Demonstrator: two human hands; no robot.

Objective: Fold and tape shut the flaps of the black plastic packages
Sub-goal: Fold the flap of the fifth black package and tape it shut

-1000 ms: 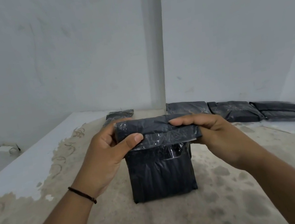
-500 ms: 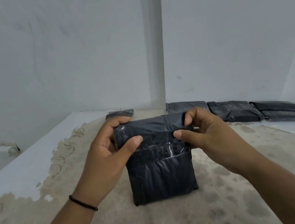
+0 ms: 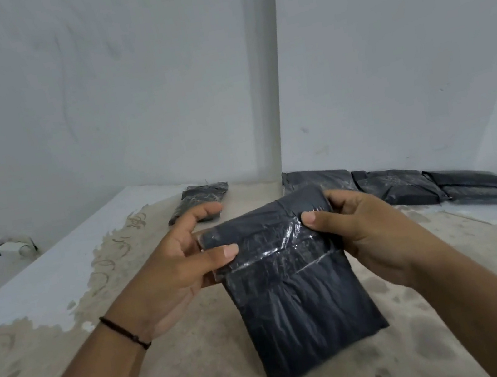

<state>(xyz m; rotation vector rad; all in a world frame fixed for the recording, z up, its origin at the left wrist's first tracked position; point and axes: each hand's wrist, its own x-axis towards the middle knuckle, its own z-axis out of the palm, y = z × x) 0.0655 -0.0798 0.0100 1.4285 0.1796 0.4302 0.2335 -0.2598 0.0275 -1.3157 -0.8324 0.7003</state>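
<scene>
We're pinching the black plastic package (image 3: 292, 283) at its folded flap (image 3: 262, 222), left hand (image 3: 170, 277) and right hand (image 3: 360, 235) thumbs pressing clear tape (image 3: 283, 245) down so it's sealing, tilted above the table (image 3: 58, 279).

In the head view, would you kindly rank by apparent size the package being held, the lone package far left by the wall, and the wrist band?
1. Held package, largest, though it is nearest the camera, so its real size may match the others.
2. Lone package by the wall, partly hidden behind the left hand.
3. Wrist band, smallest.
</scene>
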